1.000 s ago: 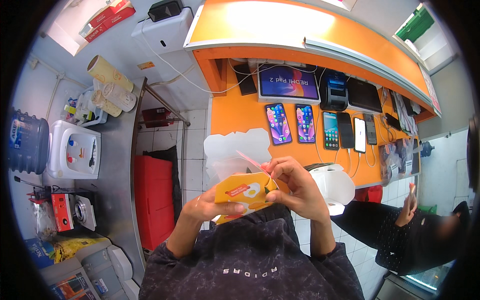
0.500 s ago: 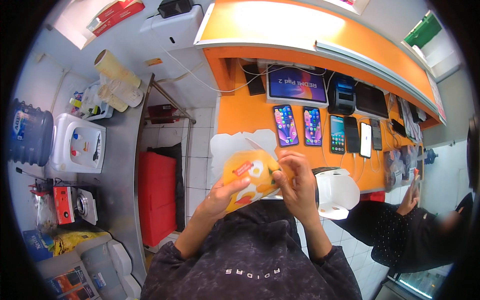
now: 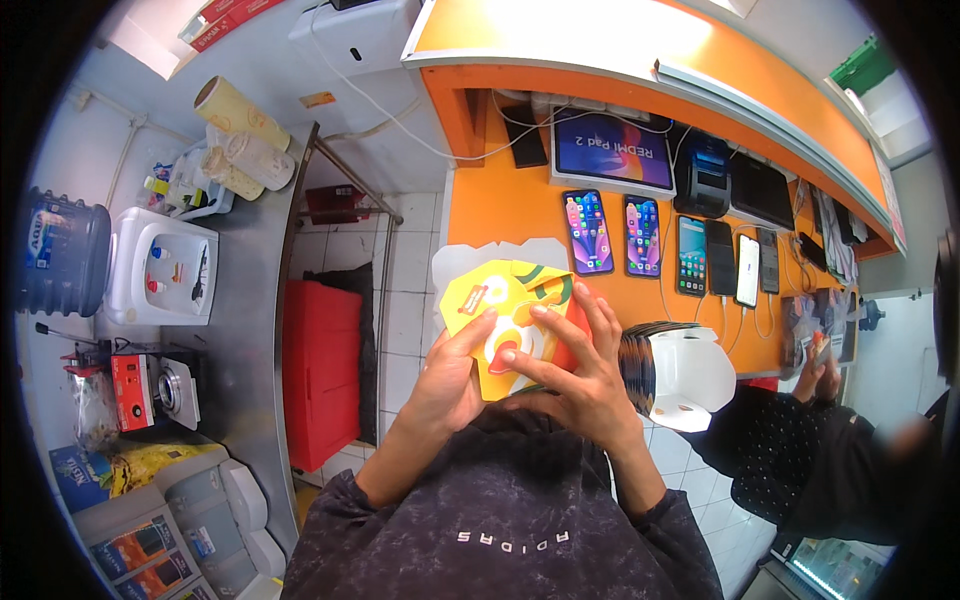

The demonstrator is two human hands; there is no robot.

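Note:
In front of my chest is a yellow paper food box [image 3: 482, 270] printed with egg and leaf pictures, its card partly folded, with a red side at the right. My left hand [image 3: 445, 380] grips its left edge, thumb on the printed face and fingers underneath. Spread over the right part of the box, my right hand [image 3: 585, 375] presses its fingertips on the printed face; its thumb lies near the lower edge. Behind the box, flat white card with a wavy edge [image 3: 455, 262] lies at the table's near-left corner. A stack of nested white paper boxes [image 3: 690, 375] sits right of my right hand.
Several phones [image 3: 640, 235], some on cables, lie on the orange table [image 3: 480, 205] near a tablet box [image 3: 612, 150] and a small black printer [image 3: 703, 175]. Left stands a steel counter [image 3: 250, 300] with a water dispenser [image 3: 165, 265]; a red bin [image 3: 320, 370] is beside it. Another person [image 3: 800, 450] works at right.
The box has turned flatter, showing more of its printed face and a red side. My right hand has gone from pinching its right edge to lying across it. The view has shifted slightly.

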